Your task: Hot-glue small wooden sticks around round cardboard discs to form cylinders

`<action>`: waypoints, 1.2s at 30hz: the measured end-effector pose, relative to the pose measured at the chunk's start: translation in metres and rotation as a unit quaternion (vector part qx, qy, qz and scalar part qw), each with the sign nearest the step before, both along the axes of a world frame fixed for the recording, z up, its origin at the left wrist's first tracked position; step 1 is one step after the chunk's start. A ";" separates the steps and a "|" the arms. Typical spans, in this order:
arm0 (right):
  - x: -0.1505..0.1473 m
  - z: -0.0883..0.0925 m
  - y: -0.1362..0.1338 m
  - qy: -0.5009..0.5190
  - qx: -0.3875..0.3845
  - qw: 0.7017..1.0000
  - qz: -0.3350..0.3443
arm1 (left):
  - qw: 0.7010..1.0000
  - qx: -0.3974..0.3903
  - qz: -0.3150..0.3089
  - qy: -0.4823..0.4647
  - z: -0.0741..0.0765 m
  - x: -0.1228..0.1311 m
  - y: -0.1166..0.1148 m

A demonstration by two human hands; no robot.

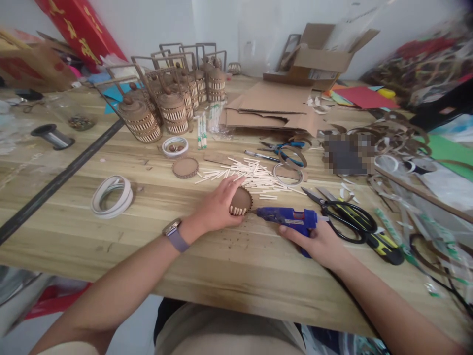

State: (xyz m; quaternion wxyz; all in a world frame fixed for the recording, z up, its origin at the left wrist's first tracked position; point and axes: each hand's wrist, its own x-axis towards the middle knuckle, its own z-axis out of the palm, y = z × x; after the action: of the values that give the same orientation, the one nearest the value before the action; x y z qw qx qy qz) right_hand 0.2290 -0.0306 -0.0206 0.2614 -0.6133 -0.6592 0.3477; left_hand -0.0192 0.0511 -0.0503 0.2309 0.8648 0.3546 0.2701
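Observation:
My left hand [219,203] rests on the wooden table [155,246] and grips a small round cardboard disc [242,198] that has short pale sticks stuck along its near edge. A watch sits on that wrist. My right hand [318,241] holds a blue glue gun [288,217] lying nearly flat, its nozzle pointing left and touching the disc's right edge. A heap of pale wooden sticks [251,176] lies just behind the disc.
Black-handled scissors [343,212] and a yellow-black cutter [384,244] lie right of the glue gun. A second cardboard disc [185,167], tape rolls [112,196], several finished stick-and-cardboard containers [166,106], flat cardboard sheets [273,108] and an open box [318,54] stand farther back.

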 end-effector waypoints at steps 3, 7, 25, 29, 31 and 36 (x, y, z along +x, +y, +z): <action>0.000 -0.001 0.000 -0.013 0.014 1.000 0.019 | 1.000 0.004 -0.004 -0.007 -0.002 0.000 0.001; -0.002 0.000 0.000 -0.024 0.023 0.999 0.023 | 1.000 0.005 -0.003 -0.009 -0.003 -0.001 0.001; -0.007 0.005 0.000 -0.053 0.034 0.997 0.053 | 1.000 0.010 -0.004 -0.013 -0.002 -0.001 0.001; -0.008 0.004 0.000 -0.036 0.035 0.997 0.053 | 1.000 0.015 -0.005 -0.009 -0.002 0.000 0.001; -0.008 0.003 0.000 -0.036 0.038 0.997 0.056 | 1.000 0.018 -0.007 -0.008 -0.002 0.000 0.001; -0.007 0.001 0.000 -0.044 0.038 0.997 0.057 | 1.000 0.017 -0.003 -0.005 -0.002 0.000 0.001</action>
State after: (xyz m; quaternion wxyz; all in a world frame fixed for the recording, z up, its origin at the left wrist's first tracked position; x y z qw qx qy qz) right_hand 0.2217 -0.0308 -0.0201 0.2351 -0.5791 -0.7166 0.3095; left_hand -0.0194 0.0521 -0.0527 0.2192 0.8683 0.3458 0.2800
